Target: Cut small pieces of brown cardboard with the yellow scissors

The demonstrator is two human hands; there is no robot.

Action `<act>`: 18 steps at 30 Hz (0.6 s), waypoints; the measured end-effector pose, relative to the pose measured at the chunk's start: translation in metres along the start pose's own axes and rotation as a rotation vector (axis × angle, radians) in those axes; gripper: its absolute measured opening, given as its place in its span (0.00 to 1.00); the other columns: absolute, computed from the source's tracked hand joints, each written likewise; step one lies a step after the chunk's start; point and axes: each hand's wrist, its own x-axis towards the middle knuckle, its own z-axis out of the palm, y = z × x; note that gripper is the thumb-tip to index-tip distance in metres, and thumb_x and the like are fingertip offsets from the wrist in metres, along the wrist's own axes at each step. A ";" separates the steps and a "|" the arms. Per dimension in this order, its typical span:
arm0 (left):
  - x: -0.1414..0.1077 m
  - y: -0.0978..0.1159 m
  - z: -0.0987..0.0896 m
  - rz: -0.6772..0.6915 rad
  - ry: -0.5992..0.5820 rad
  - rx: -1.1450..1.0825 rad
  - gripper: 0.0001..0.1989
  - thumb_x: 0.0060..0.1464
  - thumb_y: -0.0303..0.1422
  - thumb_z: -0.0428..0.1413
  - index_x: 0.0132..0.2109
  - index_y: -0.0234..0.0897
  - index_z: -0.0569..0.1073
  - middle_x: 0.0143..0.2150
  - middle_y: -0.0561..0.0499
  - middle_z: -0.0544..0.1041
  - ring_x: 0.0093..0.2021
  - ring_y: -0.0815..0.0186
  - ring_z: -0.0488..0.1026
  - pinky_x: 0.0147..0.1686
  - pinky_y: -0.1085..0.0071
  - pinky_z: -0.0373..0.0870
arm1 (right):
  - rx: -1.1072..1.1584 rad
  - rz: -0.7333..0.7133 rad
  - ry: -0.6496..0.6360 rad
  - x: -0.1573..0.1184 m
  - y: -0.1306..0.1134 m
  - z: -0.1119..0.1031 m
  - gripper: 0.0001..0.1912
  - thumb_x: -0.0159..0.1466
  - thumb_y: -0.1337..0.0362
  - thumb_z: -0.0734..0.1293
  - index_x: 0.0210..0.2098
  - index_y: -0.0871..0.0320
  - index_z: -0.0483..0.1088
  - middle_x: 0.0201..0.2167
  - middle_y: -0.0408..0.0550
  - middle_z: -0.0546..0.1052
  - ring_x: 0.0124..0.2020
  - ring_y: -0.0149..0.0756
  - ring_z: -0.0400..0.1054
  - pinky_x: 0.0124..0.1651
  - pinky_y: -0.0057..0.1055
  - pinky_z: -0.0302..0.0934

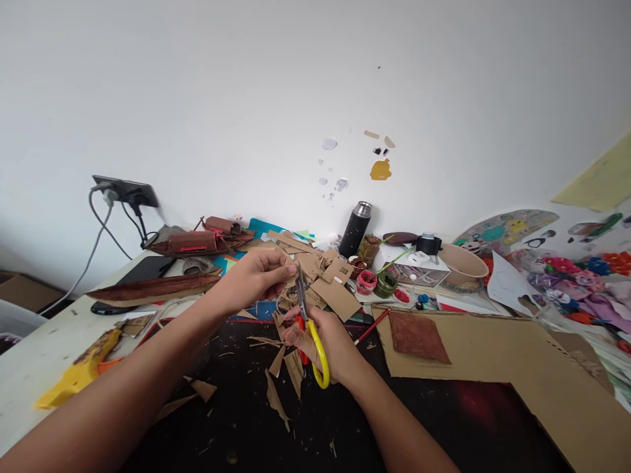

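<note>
My right hand grips a pair of scissors with one yellow and one red handle. Their metal blades point up and away from me, close to the fingertips of my left hand. That hand is closed in a pinch on what looks like a small piece of cardboard, mostly hidden by the fingers. Below the hands, cardboard scraps lie on a dark mat. More cut cardboard is heaped just behind the scissors.
A black flask stands by the wall, near open paint jars. At right lies a large cardboard sheet bearing a reddish-brown painted square. Brown painted boat-like models and a yellow-handled tool are at left.
</note>
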 end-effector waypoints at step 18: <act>0.008 -0.022 0.001 0.011 -0.070 0.021 0.19 0.64 0.45 0.58 0.29 0.39 0.68 0.21 0.56 0.68 0.20 0.71 0.62 0.21 0.72 0.56 | 0.044 0.054 0.059 0.001 0.001 0.004 0.22 0.71 0.41 0.68 0.44 0.54 0.74 0.24 0.41 0.75 0.17 0.31 0.69 0.20 0.24 0.62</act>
